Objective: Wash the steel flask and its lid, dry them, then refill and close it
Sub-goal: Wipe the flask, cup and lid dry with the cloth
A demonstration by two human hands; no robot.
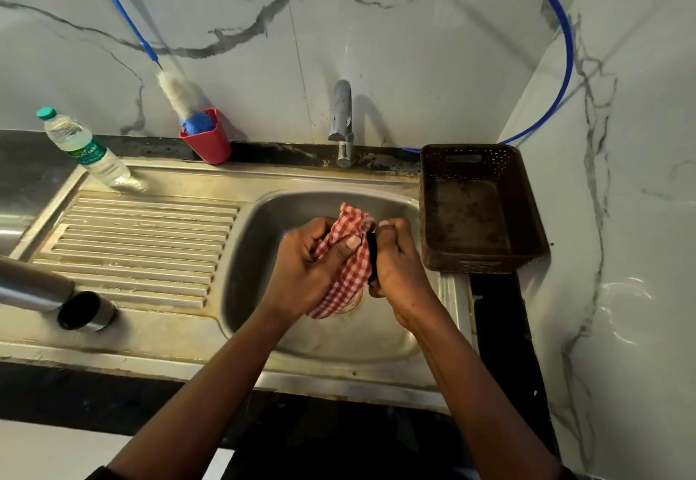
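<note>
Drying the lid [372,253]: I can see only a dark sliver of it, held above the sink basin [263,216] between the two hands and mostly wrapped in a red-checked cloth [344,272]. The steel flask [45,291] lies on its side left of the basin, at the edge of the ribbed drainer [143,238], mouth open.

Risk, in my judgement: a wet lid could slip from the cloth and drop into the basin. The round-sided flask could roll off the surface if nudged.

Left hand [312,268]: grip curled round the bunched cloth, thumb pressed flat on it. Right hand [399,265]: grip pinching the lid's exposed edge, knuckles up. Both forearms converge over the basin; the tap [341,122] stands behind it.
</note>
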